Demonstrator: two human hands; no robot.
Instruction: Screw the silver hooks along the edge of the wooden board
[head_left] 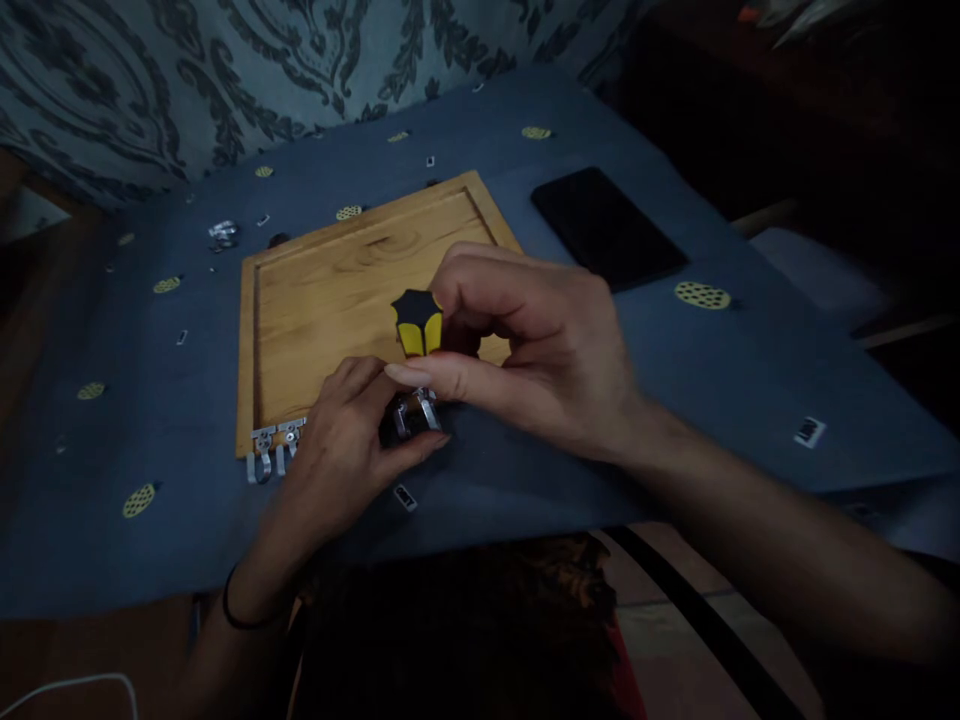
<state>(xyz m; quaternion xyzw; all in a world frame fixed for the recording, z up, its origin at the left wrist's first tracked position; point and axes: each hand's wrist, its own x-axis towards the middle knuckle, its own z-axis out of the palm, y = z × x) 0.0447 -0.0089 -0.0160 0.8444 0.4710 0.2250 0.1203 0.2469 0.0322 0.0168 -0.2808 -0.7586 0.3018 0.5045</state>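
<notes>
My right hand [540, 340] is closed in a pinch on a screwdriver, whose black and yellow handle end [418, 322] points up toward me. The shaft and tip are hidden behind my fingers. Just below, my left hand [349, 425] steadies a metal hook [417, 412] at the near edge of a wooden board [337, 300], thumb in front and fingers over the board. More silver metal hooks [264, 452] line that same edge to the left of my left hand. The board has a raised rim and lies on the table.
A blue patterned cloth [750, 380] covers the table. To the right of the board lies a black phone or tablet [609, 225]. Several loose metal pieces [223, 233] sit to the left. A patterned wall [300, 70] stands behind, and a white cable [82, 682] shows at lower left.
</notes>
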